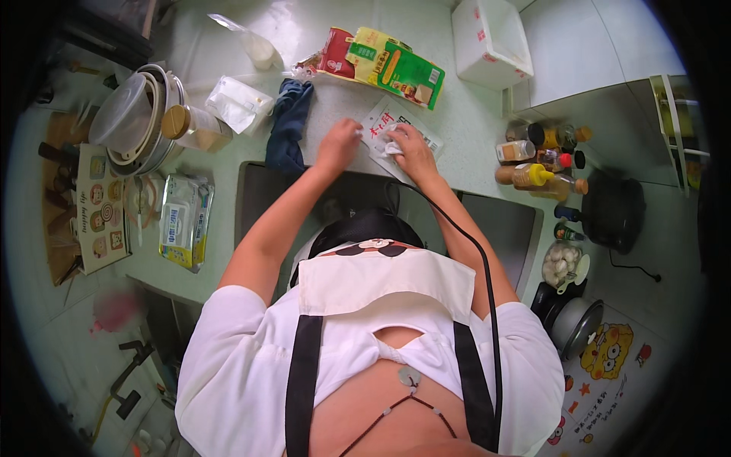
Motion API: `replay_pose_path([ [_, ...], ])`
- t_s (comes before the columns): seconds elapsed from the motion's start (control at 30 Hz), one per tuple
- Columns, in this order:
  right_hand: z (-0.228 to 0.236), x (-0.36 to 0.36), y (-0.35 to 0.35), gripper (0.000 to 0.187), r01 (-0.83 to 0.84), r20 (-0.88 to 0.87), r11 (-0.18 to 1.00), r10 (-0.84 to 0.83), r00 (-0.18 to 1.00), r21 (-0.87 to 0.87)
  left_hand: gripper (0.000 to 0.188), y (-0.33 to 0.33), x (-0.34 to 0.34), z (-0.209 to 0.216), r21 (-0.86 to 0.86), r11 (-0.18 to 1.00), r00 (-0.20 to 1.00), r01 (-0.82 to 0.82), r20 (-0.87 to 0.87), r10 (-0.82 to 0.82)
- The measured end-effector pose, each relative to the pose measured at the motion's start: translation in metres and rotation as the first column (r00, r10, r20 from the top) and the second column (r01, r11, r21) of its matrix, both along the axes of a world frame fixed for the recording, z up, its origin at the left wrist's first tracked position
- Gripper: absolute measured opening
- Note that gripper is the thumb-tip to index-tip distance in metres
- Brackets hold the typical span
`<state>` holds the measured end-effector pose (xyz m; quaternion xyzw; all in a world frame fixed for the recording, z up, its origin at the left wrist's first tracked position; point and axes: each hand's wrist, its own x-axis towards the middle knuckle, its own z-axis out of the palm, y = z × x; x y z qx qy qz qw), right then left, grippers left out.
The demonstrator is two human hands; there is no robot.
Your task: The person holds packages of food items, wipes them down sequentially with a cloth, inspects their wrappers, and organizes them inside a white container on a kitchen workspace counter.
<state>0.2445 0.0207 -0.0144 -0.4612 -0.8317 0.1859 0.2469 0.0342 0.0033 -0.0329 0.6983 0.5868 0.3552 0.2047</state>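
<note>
My right hand (416, 156) is closed on a crumpled white tissue (391, 145), just above a flat white packet (375, 123) with red and green print. The packet lies on the counter near its front edge. Left of it, my left hand (339, 145) has its fingertips pinched together close to the packet's edge. What these fingers hold, if anything, is too small and blurred to tell. A dark blue cloth (288, 126) lies bunched beside my left hand. Beyond both hands rest a yellow and green food bag (407, 72) and a red bag (336, 55).
Left stand a stack of bowls (156, 114), a lidded jar (199, 131), a tissue pack (237, 104) and a wipes pack (185, 221). A white bin (493, 46) sits at the back. Seasoning bottles (533, 177) crowd the right. A black cable (476, 240) crosses my right arm.
</note>
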Motion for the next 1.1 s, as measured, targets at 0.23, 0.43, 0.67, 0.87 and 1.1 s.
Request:
replay_pose_path([
  [0.23, 0.009, 0.0, -0.015, 0.04, 0.032, 0.168, 0.991, -0.053, 0.984, 0.127, 0.044, -0.035, 0.01, -0.002, 0.047, 0.952, 0.9, 0.304, -0.342, -0.271],
  [0.43, 0.0, 0.006, 0.008, 0.028, 0.138, 0.151, 0.99, -0.141, 0.978, 0.035, 0.047, -0.039, 0.026, 0.003, 0.014, 0.957, 0.819, 0.291, -0.521, -0.241],
  [0.67, 0.001, -0.05, 0.037, 0.029, -0.102, -0.018, 0.994, 0.102, 0.995, 0.027, 0.054, -0.044, 0.024, -0.005, -0.081, 0.937, 0.805, 0.339, -0.49, -0.334],
  [0.87, 0.003, -0.026, 0.037, 0.027, -0.018, 0.069, 1.0, 0.019, 0.997, -0.018, 0.05, -0.043, 0.016, 0.002, -0.047, 0.936, 0.803, 0.348, -0.5, -0.324],
  [1.1, 0.007, 0.018, 0.012, 0.022, 0.093, 0.058, 0.995, -0.095, 0.994, 0.036, 0.048, -0.033, 0.03, 0.009, -0.079, 0.947, 0.834, 0.312, -0.454, -0.313],
])
